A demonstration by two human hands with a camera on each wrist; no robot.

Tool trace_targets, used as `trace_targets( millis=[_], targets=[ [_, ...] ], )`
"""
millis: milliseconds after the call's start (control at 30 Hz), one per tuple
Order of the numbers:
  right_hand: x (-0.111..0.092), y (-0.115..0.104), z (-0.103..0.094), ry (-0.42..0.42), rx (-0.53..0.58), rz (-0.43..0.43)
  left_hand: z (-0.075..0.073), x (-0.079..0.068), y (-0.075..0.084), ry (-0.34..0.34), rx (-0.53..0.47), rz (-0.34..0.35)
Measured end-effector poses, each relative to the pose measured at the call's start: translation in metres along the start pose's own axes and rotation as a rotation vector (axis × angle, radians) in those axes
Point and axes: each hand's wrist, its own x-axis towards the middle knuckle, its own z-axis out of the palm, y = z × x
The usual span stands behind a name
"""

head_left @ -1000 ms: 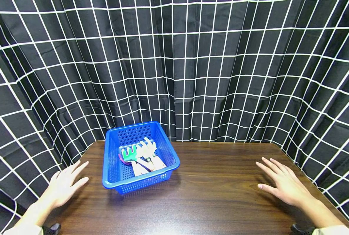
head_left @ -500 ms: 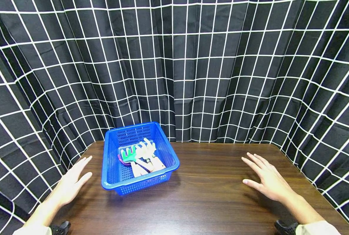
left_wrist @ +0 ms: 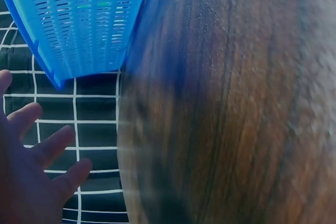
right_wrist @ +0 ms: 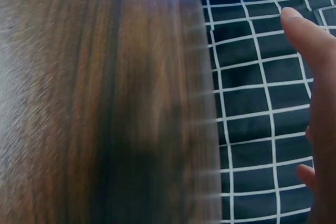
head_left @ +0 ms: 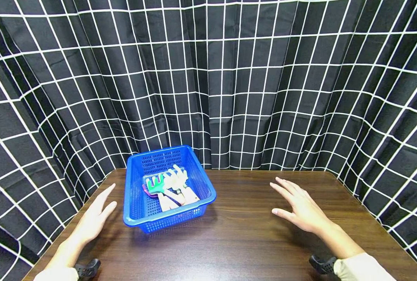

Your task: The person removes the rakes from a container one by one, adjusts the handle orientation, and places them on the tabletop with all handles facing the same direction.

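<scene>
A blue perforated plastic basket (head_left: 169,214) stands left of the middle of the table. Inside it lie a small green rake head (head_left: 155,185) with a pale handle, a whitish fork-like tool (head_left: 175,180) and something purple (head_left: 148,191) partly hidden beneath the green one. My left hand (head_left: 93,220) is just left of the basket, fingers extended and apart from its wall. Over the right part of the table is my right hand (head_left: 301,207), fingers spread and holding nothing. The left wrist view shows the basket's side (left_wrist: 84,24) beyond the left hand's fingers.
The dark wood table (head_left: 236,242) has its far edge close to a black curtain (head_left: 243,86) with a white grid, which also runs along both sides. Each wrist wears a black band, the left band (head_left: 87,268) and the right band (head_left: 322,264).
Both hands have moved inward: the left one to the right, nearer the basket, and the right one to the left across the table. The basket and its contents stay put.
</scene>
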Motion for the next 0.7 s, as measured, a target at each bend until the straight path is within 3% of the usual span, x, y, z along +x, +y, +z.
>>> trace_targets(
  millis=[233, 467, 700],
  targets=[
    [0.011, -0.006, 0.010, -0.006, 0.028, 0.001, 0.005, 0.005, 0.001, -0.027, -0.015, -0.098],
    [0.020, -0.017, 0.021, -0.033, 0.021, -0.050, 0.013, 0.009, 0.007, -0.018, -0.064, -0.101],
    [0.035, -0.031, 0.029, -0.043, 0.101, -0.069, 0.018, 0.012, 0.012, 0.010, -0.099, -0.094]
  ],
)
